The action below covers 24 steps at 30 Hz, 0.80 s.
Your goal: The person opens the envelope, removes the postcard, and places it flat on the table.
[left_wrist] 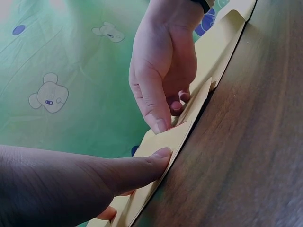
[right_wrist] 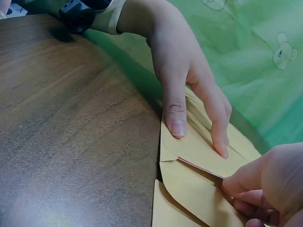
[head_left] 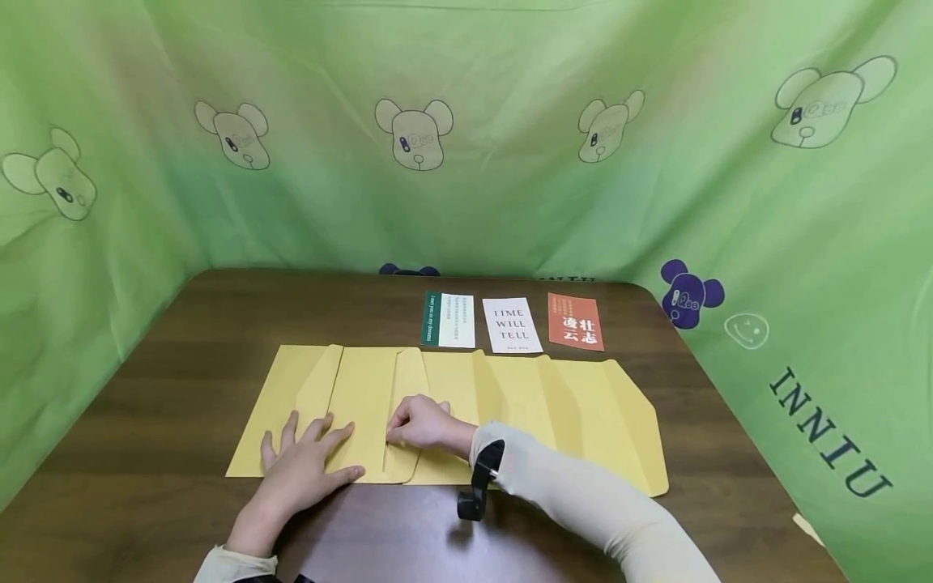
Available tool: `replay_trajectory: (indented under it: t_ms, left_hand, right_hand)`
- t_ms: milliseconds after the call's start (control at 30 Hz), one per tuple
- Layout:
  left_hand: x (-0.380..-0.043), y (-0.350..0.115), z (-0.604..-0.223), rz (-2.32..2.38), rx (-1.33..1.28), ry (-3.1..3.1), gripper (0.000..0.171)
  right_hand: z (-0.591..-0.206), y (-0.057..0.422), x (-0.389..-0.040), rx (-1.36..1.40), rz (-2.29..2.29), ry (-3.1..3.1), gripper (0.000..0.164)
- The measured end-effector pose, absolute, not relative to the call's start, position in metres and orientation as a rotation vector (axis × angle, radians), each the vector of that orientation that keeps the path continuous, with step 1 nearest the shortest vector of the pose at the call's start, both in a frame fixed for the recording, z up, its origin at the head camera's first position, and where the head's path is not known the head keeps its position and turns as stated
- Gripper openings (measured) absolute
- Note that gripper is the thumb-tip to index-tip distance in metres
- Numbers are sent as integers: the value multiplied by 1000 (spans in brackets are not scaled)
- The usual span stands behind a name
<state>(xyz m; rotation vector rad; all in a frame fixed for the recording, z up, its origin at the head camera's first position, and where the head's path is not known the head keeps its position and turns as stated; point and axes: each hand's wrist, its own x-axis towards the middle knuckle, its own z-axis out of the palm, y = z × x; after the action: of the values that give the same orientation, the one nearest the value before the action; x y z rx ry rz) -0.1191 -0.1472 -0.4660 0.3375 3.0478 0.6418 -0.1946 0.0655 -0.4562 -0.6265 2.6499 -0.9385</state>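
My left hand (head_left: 300,468) lies with fingers spread across the first and second yellow envelopes from the left, the thumb pressing near the near edge of the second envelope (head_left: 362,385). At that envelope's open mouth, my right hand (head_left: 424,423) has its fingers curled and pinches the edge of a card (right_wrist: 199,168). Only a thin reddish edge of the card shows; the rest is hidden inside the envelope. In the left wrist view, the right thumb is at the mouth, just above the left thumb. The second envelope's flap (right_wrist: 196,189) is folded open to the right.
More yellow envelopes (head_left: 521,405) overlap in a row to the right, flaps open. Behind them lie a green-and-white card (head_left: 456,320), a white card (head_left: 513,325) and a red card (head_left: 575,321). A green printed cloth (head_left: 503,210) surrounds the brown wooden table (head_left: 160,389).
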Motion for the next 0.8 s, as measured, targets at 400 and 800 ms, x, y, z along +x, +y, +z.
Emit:
replay_trajectory:
  t_ms: [400,800]
  left_hand:
    - [-120,-147,-468,647,340,3041,66]
    - [-121,-148,-466,650,339,3039,65]
  right_hand:
    - [-458,69,-194,-647,-982,2630,8]
    - [-462,68,-195,-684,-967,2673,7]
